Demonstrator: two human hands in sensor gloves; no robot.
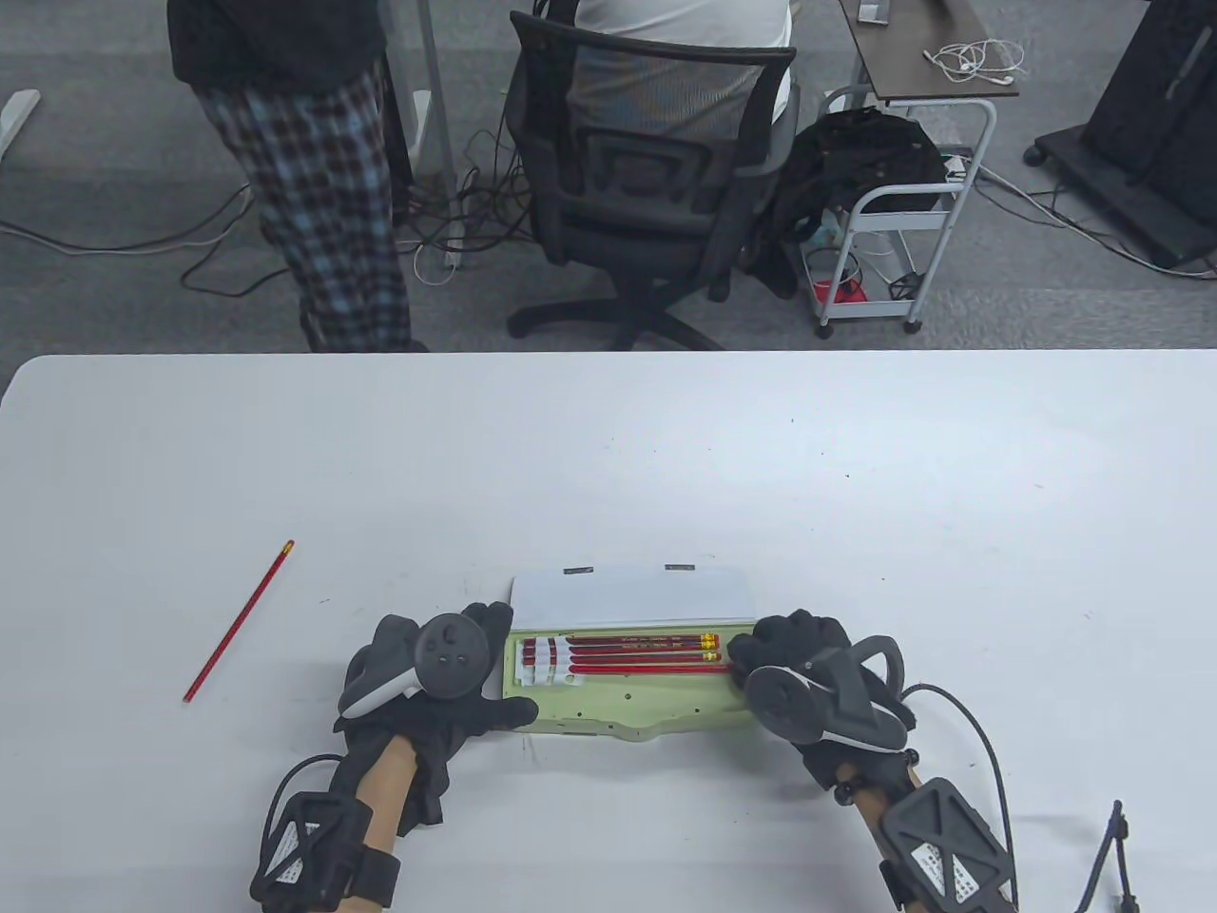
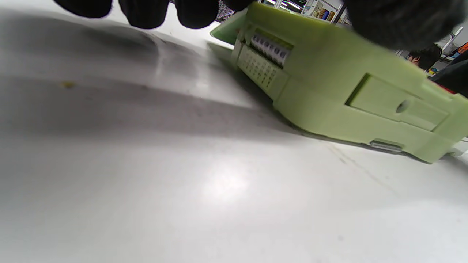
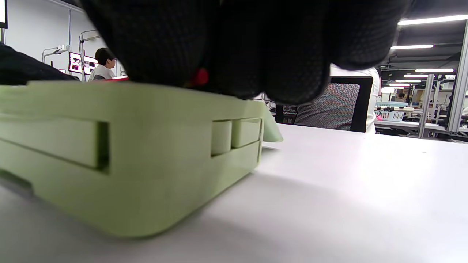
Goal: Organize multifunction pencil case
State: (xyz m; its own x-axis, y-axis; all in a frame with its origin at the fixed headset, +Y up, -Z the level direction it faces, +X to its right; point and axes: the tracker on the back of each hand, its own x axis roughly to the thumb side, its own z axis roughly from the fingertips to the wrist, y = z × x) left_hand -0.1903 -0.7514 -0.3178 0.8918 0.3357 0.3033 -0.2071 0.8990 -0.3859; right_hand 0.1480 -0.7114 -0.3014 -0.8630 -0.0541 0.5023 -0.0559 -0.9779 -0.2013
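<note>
A light green pencil case (image 1: 647,709) lies open at the table's near middle, its white lid (image 1: 632,599) folded back. Several red pencils (image 1: 627,650) lie side by side in its tray. My left hand (image 1: 499,666) is at the case's left end with the thumb on the front rim; its fingers (image 2: 146,12) hang beside the case (image 2: 329,91). My right hand (image 1: 746,651) is at the right end of the case (image 3: 146,153), fingers (image 3: 237,44) pinching the end of the nearest red pencil (image 3: 200,76). One more red pencil (image 1: 240,621) lies loose at the left.
The white table (image 1: 856,495) stretches wide around the case. Beyond its far edge stand an office chair (image 1: 647,181), a person in plaid trousers (image 1: 323,190) and a small white cart (image 1: 894,219).
</note>
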